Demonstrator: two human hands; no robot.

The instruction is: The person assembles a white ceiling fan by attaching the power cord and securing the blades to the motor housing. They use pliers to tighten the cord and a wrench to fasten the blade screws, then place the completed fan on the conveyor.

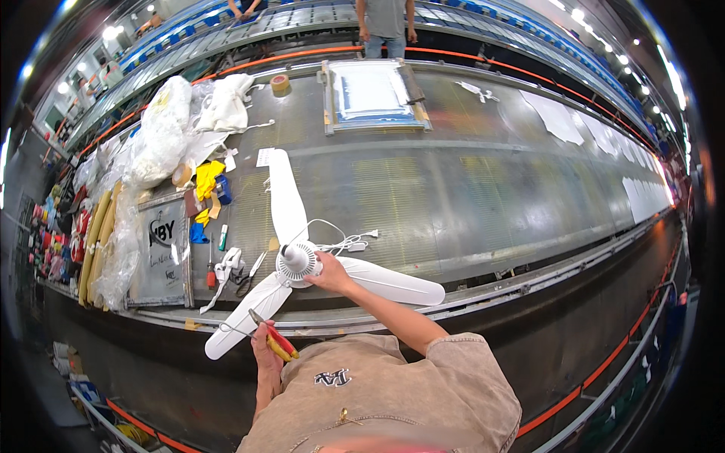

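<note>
A white three-bladed ceiling fan (pixel 288 198) lies on the table near its front edge. My right hand (pixel 328 273) grips the right side of its round vented motor housing (pixel 300 259). Below the front-left blade, my left hand (pixel 266 356) is closed on pliers (pixel 282 344) with red and yellow handles. Their jaws point up toward that blade, and a thin loop of wire (pixel 236 329) shows beside them; whether they grip it I cannot tell. A white cord with a plug (pixel 370 234) lies coiled right of the housing. Scissors (pixel 244 285) and a red-handled screwdriver (pixel 211 278) lie to the left.
A framed screen (pixel 189 249) with dark lettering lies at the left, near plastic bags (pixel 162 124), yellow cloth (pixel 209 180) and a tape roll (pixel 280 85). Another screen frame (pixel 329 113) holds white ink farther back. White sheets (pixel 555 119) lie far right. A person (pixel 385 23) stands across the table.
</note>
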